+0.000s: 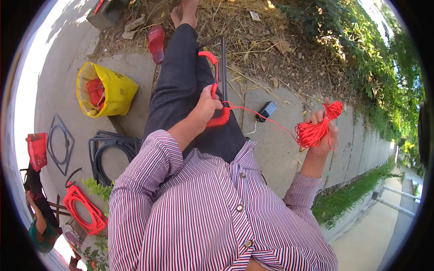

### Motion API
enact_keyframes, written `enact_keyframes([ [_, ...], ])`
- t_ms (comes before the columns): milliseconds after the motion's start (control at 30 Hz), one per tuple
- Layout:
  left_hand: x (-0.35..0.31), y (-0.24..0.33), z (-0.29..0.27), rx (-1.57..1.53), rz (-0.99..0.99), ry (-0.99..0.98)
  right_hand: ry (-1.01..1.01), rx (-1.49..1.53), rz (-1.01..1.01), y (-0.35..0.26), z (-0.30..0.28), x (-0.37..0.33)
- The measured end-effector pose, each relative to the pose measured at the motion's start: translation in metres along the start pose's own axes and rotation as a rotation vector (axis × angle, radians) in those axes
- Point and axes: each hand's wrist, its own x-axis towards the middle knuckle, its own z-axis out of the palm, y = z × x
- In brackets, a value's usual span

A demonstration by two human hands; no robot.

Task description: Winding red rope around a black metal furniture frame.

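A dark frame (pixel 224 67) lies across my lap, its curved inner part partly wrapped in tight turns of red cord (pixel 220 120). My left hand (pixel 208 106) is closed around this curved part, just above the wrapped bend. Out to the right, my right hand (pixel 323 131) grips a looped bundle of red cord (pixel 314 132), with loops sticking out on both sides of the fingers. A single red strand (pixel 266 119) runs from the bundle across to the frame beside my left hand.
A yellow bag (pixel 122 92) holding red material stands at left. Grey frames (pixel 66 156) and a red-wrapped frame (pixel 88 214) lie nearby. A black box-shaped device (pixel 266 110) with a white cable rests on the paving. One red slipper (pixel 156 44) lies ahead; another person's arm (pixel 37 210) shows far left.
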Motion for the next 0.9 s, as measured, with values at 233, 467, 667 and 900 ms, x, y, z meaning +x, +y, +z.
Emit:
enact_keyframes([
  [233,-0.011,-0.010,0.004,0.038,0.051,-0.016,-0.160,-0.620,0.472,0.124,0.071,-0.004],
  [467,0.001,-0.008,0.000,-0.075,-0.019,-0.028,-0.282,-0.387,0.526,0.106,0.100,-0.017],
  [667,-0.026,0.005,0.018,0.875,0.776,0.374,-0.381,-0.237,0.484,0.083,0.115,-0.015],
  [900,-0.023,0.037,-0.001,0.233,0.355,0.175,-0.668,-0.893,0.250,0.069,0.095,0.025],
])
